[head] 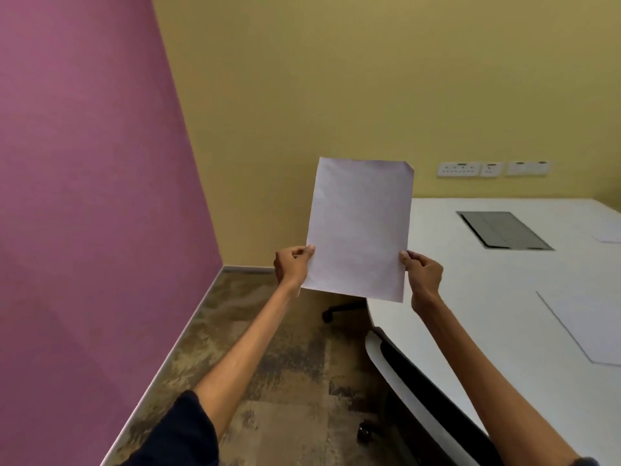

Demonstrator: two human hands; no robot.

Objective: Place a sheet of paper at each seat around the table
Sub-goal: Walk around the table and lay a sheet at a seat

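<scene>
I hold a white sheet of paper (359, 228) upright in the air, left of the white table (470, 297). My left hand (292, 265) pinches its lower left edge and my right hand (421, 274) pinches its lower right edge. The sheet's top right corner is slightly folded. Another sheet (588, 326) lies flat on the table at the right, near its front edge. The corner of a further sheet (610, 235) shows at the far right edge of the table.
A grey cable hatch (504, 228) is set into the tabletop. An office chair (416, 391) with a white-and-black back is tucked under the table's near edge. Wall sockets (492, 169) sit above the table on the yellow wall. A pink wall stands at left; patterned carpet lies below.
</scene>
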